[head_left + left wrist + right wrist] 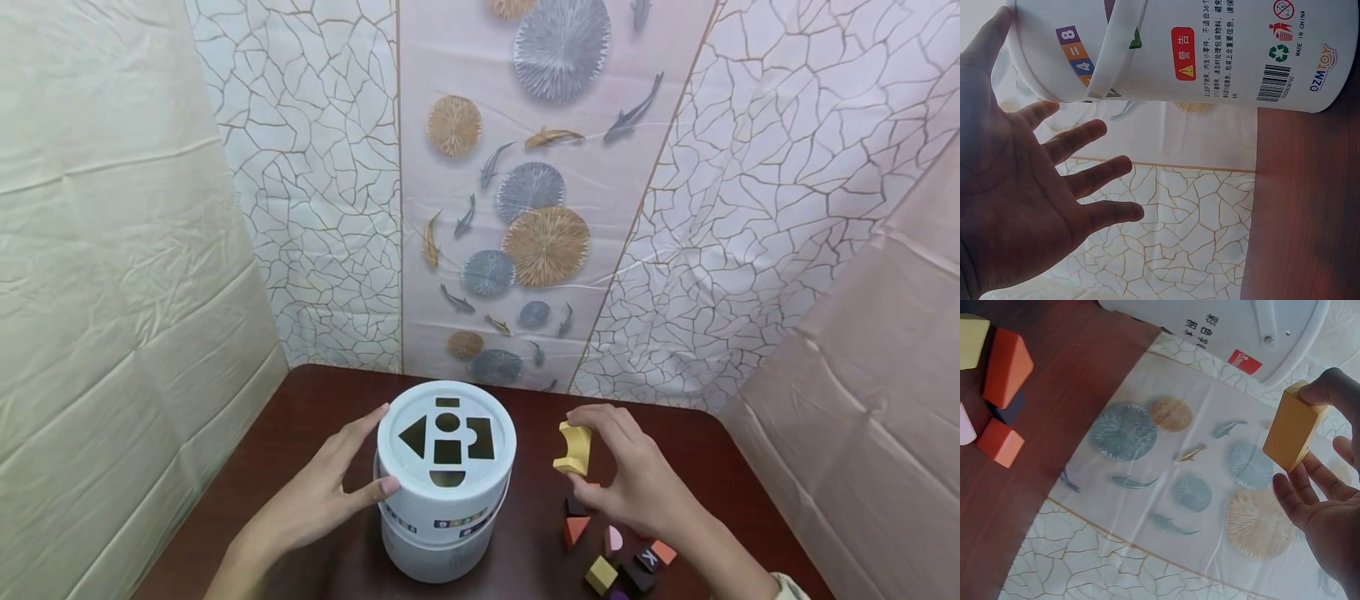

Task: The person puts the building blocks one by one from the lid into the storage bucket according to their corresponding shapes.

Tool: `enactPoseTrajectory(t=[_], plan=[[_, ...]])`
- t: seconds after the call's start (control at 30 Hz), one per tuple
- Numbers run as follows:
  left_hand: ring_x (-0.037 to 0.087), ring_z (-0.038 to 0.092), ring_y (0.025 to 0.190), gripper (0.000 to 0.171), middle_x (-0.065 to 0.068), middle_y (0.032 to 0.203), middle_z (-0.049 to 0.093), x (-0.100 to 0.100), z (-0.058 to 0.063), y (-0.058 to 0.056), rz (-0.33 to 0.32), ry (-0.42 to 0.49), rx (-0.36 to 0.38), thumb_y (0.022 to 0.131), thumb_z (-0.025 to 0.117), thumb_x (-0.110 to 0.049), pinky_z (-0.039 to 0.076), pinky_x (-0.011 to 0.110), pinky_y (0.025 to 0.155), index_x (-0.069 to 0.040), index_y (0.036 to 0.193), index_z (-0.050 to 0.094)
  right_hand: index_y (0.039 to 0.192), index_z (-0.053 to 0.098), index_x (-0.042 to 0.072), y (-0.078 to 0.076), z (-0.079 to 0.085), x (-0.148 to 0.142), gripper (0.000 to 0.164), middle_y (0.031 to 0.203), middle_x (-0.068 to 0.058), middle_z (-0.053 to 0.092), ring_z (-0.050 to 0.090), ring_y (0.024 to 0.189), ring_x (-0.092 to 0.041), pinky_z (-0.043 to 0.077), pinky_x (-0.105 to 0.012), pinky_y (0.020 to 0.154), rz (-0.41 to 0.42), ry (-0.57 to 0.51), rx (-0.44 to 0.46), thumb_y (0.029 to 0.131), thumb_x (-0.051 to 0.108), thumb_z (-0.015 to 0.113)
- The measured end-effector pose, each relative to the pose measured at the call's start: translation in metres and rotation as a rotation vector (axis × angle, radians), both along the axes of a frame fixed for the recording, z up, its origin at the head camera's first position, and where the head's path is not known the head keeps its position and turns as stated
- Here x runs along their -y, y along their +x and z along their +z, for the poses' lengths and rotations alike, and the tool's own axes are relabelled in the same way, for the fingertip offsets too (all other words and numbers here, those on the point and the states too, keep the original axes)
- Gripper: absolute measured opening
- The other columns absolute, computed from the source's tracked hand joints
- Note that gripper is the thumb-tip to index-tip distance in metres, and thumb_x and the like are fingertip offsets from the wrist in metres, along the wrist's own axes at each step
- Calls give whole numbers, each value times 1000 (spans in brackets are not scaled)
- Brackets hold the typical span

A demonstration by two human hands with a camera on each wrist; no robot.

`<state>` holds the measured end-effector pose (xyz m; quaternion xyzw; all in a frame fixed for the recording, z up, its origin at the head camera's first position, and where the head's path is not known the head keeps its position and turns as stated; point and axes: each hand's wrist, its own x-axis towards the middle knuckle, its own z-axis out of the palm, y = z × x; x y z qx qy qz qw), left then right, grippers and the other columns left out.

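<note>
A white bucket point(438, 533) with a shape-sorter lid point(480, 406) stands in the middle of the head view. Its lid has several cut-outs, among them a triangle, a circle, a square and a notched rectangle. My left hand point(318, 492) touches the lid's left rim with thumb and fingertips, its other fingers spread in the left wrist view. To the right of the bucket, my right hand point(633, 467) pinches a yellow arch block point(576, 448) between thumb and fingers, held above the table. The right wrist view shows a flat face of that yellow block point(1291, 428).
Loose blocks lie on the dark red table point(536, 517) below my right hand: an orange triangular block point(575, 530), a pink block point(613, 539), a yellow block point(601, 575), and several dark and orange ones. Patterned cloth point(322, 208) hangs behind and at both sides.
</note>
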<state>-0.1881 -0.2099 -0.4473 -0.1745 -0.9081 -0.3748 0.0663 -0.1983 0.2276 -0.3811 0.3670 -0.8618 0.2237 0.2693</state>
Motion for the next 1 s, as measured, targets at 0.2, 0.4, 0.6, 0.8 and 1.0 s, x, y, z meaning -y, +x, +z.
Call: enactPoseTrajectory(t=[0.2,0.4,0.6,0.8,1.0], plan=[[40,38,163,95,-2,179,36,1,0,0,-2,2,-3,97,75,-68,45,81,115,-57,172,19,137,67,9,-5,10,11,69,140,-2,68,63,128,-19,40,-9,115,27,5,17,74,11,97],[41,37,163,95,-2,178,37,0,0,0,-5,10,11,97,75,-69,44,81,115,-57,172,19,140,64,15,-9,18,20,75,141,1,69,65,129,-16,46,-13,113,41,11,36,74,14,99],[41,37,164,95,-3,178,36,1,1,-1,-1,6,18,96,75,-70,45,81,114,-58,171,18,138,64,9,-18,23,26,75,136,-2,69,68,120,-17,51,-14,107,105,-7,30,72,12,100],[38,37,163,95,-5,178,36,1,1,0,-11,6,8,97,76,-68,45,80,115,-57,172,18,140,61,10,-24,28,35,74,135,1,68,69,120,-13,57,-20,106,158,5,95,76,13,99],[38,37,163,96,-5,178,35,2,2,-2,-12,-4,14,96,75,-70,45,80,115,-57,172,18,140,63,12,-29,31,46,71,139,1,69,67,129,-17,63,-40,105,168,28,103,78,13,98]])
